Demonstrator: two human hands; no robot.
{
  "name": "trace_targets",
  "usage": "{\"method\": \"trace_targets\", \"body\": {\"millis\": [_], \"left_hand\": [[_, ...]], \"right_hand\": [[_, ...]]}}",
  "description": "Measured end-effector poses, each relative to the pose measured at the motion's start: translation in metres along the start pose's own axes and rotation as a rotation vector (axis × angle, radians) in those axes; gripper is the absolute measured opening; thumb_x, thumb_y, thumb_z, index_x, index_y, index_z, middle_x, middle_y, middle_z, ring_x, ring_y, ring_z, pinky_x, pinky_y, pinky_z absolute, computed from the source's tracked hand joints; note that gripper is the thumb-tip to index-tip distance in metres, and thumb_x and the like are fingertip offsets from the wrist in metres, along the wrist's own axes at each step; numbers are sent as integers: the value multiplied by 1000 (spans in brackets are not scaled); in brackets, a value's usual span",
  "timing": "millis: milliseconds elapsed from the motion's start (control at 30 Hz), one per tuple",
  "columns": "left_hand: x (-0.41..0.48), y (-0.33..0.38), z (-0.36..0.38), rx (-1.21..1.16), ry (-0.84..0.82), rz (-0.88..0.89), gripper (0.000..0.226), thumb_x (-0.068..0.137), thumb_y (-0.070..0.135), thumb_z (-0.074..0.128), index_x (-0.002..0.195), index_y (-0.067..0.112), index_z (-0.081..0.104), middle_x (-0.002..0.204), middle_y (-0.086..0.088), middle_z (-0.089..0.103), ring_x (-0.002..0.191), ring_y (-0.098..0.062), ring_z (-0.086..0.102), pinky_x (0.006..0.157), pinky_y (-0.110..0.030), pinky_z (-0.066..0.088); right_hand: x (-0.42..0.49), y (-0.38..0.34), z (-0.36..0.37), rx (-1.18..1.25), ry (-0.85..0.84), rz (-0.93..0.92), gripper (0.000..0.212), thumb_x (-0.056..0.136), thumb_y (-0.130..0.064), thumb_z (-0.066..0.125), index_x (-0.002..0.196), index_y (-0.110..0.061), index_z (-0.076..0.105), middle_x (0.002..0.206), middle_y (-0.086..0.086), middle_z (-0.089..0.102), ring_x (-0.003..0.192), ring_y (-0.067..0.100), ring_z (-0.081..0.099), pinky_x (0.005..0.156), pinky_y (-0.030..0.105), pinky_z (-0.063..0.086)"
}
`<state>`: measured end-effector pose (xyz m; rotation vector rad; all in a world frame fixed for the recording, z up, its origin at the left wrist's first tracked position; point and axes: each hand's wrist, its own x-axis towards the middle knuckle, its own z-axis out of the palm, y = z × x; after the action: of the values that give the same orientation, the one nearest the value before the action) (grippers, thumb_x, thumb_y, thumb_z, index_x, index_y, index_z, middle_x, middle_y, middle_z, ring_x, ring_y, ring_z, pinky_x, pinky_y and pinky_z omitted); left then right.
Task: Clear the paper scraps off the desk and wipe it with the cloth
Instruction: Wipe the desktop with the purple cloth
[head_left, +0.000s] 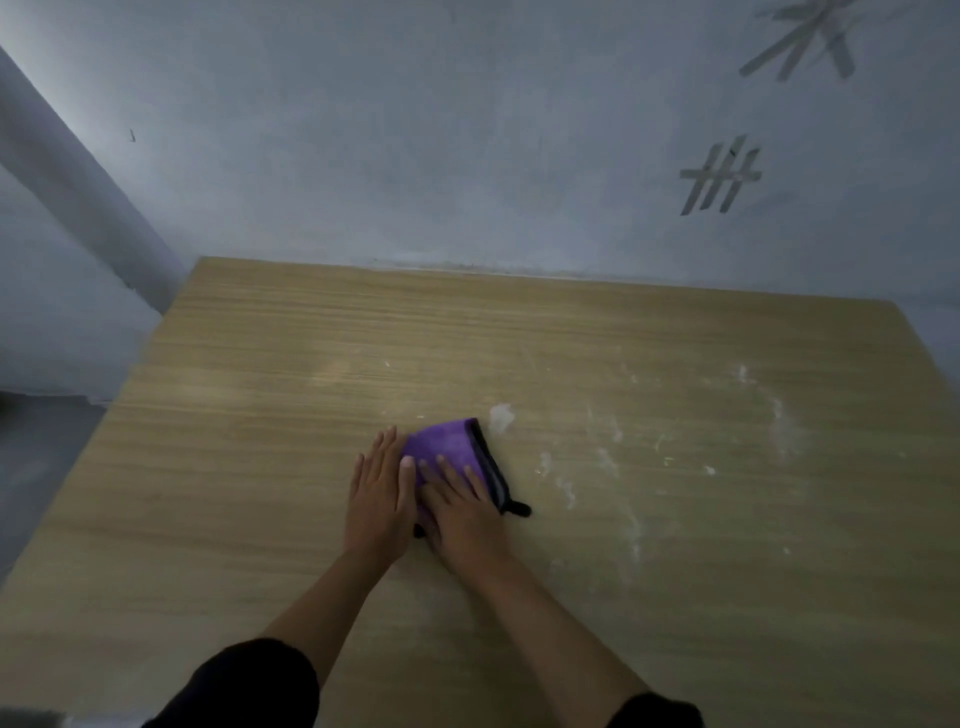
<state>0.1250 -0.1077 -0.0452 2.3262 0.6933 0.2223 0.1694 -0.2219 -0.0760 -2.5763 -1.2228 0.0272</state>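
A person's left hand lies flat with straight fingers on the pale wood-grain desk, touching the left edge of a folded purple cloth with black trim at mid-desk. The right hand presses on the cloth, fingers extended. A small white paper scrap sits just beyond its far corner; white smears streak the desk's right side.

No words, numbers or brand names can be read anywhere. The only sign-like marks are grey tape strips on the wall at about two o'clock, crossed like a hash. A blurred upper tape cluster lies toward one o'clock from them.
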Motion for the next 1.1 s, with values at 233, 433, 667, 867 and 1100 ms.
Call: {"method": "trace_targets", "body": {"millis": [233,433,667,867,1100], "left_hand": [[15,4,7,0,35,-47,56,91,40,17,140,17,33,152,0,28,142,-10,16,118,-34,7],[31,-11,7,8,57,-72,60,90,46,12,141,21,31,152,3,27,140,-4,14,118,-33,7],[81,-5,9,44,26,-31,74,83,52,4,142,17,29,153,-1,25,140,-5,13,117,-34,7],[134,-4,7,136,0,26,73,82,51,4,142,17,28,154,-2,23,144,-14,13,116,-32,5],[182,2,9,105,-63,41,61,89,42,13,144,18,24,155,-1,18,144,-13,8,119,-34,3]], "right_hand": [[10,109,-21,80,207,347,42,89,-44,36,104,-17,65,130,3,58,125,22,49,105,38,27],[59,112,-48,167,429,618,47,88,-42,37,113,-12,63,116,15,65,119,33,52,98,45,38],[86,35,5,44,84,43,37,87,-40,40,106,-22,66,131,-5,57,126,15,48,105,35,25],[91,117,-15,142,295,427,35,90,-39,40,98,-14,63,130,8,57,124,25,49,104,38,28],[150,148,-54,204,492,818,51,91,-42,36,112,-1,59,125,19,58,123,41,46,100,50,39]]}}
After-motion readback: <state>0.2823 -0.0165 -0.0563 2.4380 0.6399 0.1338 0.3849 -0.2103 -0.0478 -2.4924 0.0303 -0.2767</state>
